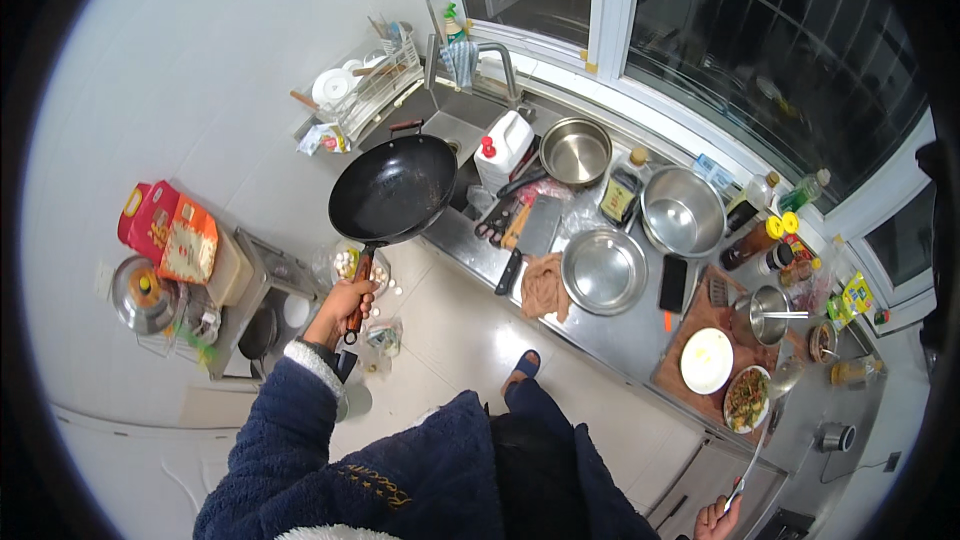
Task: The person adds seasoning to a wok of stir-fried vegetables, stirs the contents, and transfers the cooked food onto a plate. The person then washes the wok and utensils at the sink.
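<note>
My left hand (351, 307) grips the wooden handle of a black wok (394, 191). The wok is held up in front of the sink (461, 116), its dark inner face in sight and only a few small specks on it. At the lower right, my right hand (716, 519) holds the long handle of a metal ladle or turner (752, 457). Its broad head reaches over the counter beside an oval plate of cooked food (747, 399). Next to that plate, a white plate (706, 361) with yellowish traces rests on a brown cutting board (679, 349).
Along the steel counter stand a shallow metal pan (604, 271), a deep steel pot (683, 211), a saucepan (576, 151), a cleaver (541, 225), a phone (673, 283) and several bottles. A rack (247, 277) stands left; bags (384, 337) lie on the floor.
</note>
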Available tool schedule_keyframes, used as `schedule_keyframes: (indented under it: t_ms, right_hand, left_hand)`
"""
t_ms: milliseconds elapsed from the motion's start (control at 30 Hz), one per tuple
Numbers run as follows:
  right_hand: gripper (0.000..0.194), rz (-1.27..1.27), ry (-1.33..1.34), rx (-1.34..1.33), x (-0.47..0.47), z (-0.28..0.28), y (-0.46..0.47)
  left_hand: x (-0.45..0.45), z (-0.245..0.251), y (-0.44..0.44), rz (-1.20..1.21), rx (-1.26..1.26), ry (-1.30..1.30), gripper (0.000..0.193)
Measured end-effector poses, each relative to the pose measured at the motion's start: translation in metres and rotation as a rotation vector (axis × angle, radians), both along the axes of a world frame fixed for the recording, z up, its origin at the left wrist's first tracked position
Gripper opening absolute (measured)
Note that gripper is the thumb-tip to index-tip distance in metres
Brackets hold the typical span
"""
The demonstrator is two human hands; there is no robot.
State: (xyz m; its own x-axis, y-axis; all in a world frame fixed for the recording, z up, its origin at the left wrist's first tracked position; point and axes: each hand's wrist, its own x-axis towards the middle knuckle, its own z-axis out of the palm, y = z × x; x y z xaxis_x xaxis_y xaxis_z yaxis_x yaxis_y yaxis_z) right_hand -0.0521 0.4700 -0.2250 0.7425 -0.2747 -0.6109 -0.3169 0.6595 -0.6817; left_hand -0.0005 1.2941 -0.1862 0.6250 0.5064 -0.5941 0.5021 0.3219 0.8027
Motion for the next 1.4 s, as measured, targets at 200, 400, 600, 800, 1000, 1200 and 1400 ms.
schedule_keyframes:
  t_ms: [200,400,600,800,1000,1200,1400]
  right_hand:
    - [0.023,-0.148,0.016,0.065,0.018,0.008,0.071]
    - [0.028,-0.321,0.049,0.021,0.001,0.034,0.133]
    - [0.026,-0.425,-0.058,0.032,-0.012,0.061,0.226]
    - [0.023,-0.508,-0.043,-0.103,-0.010,0.092,0.336]
    - [0.020,-0.485,-0.076,-0.063,-0.004,0.107,0.400]
    - [0.028,-0.485,-0.072,-0.099,0.001,0.110,0.415]
    - [0.032,-0.513,-0.044,-0.094,0.013,0.116,0.429]
  left_hand:
    - [0.087,-0.023,0.083,-0.071,-0.024,0.064,0.015]
    - [0.160,-0.057,0.146,-0.129,-0.028,0.052,0.018]
    - [0.212,-0.102,0.217,-0.217,0.012,0.080,0.015]
    - [0.233,-0.144,0.265,-0.308,-0.024,0.090,0.013]
    - [0.231,-0.176,0.273,-0.346,-0.145,0.045,0.012]
    - [0.236,-0.182,0.284,-0.701,0.437,0.235,0.032]
    - [0.250,-0.164,0.296,-0.758,0.788,0.267,0.043]
